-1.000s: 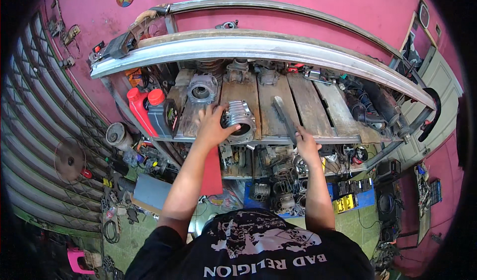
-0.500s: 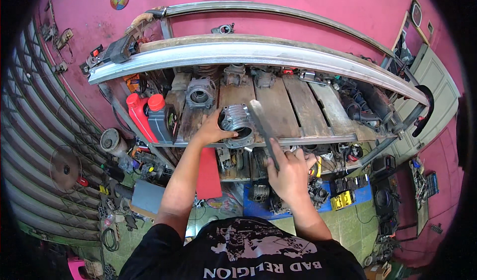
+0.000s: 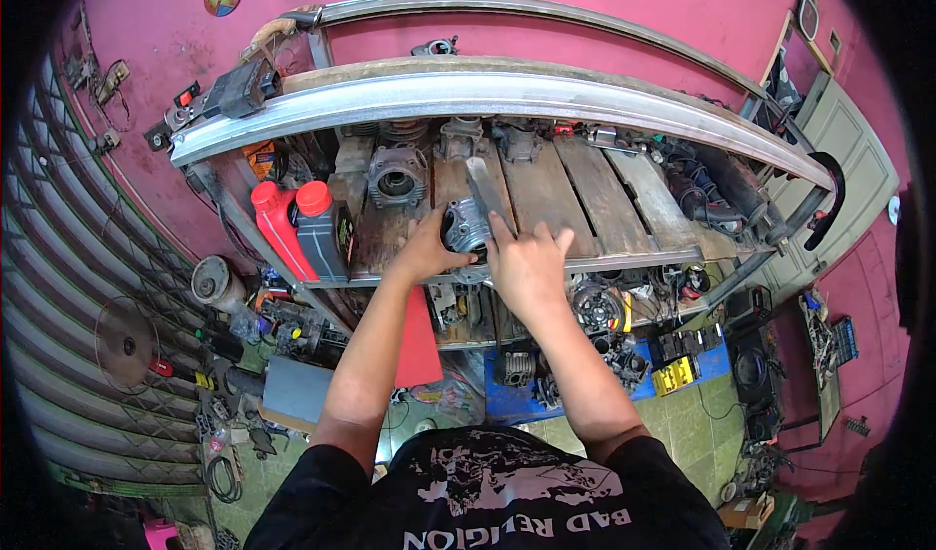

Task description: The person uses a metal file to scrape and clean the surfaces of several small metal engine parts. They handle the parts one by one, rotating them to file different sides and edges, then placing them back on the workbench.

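My left hand [image 3: 425, 252] grips a finned metal engine cylinder [image 3: 468, 228] at the shelf's front edge, fingers behind it and thumb across its near side. My right hand [image 3: 531, 275] holds a long flat file [image 3: 489, 187] against the cylinder's right side. The file's pale tip points away from me, and its near end is mostly hidden under my right hand. Some right fingers stretch out to the right. Just beyond my left hand, a larger cylinder part [image 3: 398, 177] with a round bore stands on the wooden shelf [image 3: 536, 199].
A red bottle [image 3: 278, 228] and a dark red-capped bottle [image 3: 324, 228] stand at the shelf's left. A metal rail [image 3: 507, 92] runs across above. Dark hoses and pipes [image 3: 717, 194] lie at right. Engine parts [image 3: 609, 311] crowd the lower shelf.
My right hand has moved left and away from me, bringing the file from the cylinder's right onto its side. The cylinder has turned and tilted in my left hand.
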The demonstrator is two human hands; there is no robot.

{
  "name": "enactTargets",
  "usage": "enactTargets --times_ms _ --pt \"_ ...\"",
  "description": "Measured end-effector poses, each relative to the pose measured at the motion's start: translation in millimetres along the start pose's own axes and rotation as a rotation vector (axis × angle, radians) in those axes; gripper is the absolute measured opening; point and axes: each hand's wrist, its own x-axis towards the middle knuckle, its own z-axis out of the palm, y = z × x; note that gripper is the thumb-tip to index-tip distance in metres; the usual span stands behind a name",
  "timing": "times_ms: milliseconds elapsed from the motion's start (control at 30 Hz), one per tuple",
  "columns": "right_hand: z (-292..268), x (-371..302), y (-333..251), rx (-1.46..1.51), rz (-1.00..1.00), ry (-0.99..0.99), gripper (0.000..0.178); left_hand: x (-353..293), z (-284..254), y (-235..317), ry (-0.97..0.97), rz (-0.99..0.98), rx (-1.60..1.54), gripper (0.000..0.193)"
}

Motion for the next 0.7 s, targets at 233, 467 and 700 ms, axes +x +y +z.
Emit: enactTargets --times_ms 233,467,700 --pt "49.4 19.8 8.6 0.057 0.089 0.013 0.043 -8.1 -6.9 24.1 -0.012 -0.108 0.087 0.125" --pt "50.2 -54.3 -30.9 -0.032 0.172 0.151 0.053 -10.3 -18.1 41.8 0.018 -0.126 0.208 0.119" --pt "-27.1 -84.5 -13.0 -0.016 0.081 0.001 0.05 -10.2 -20.8 44.5 -0.01 -0.132 0.239 0.121"
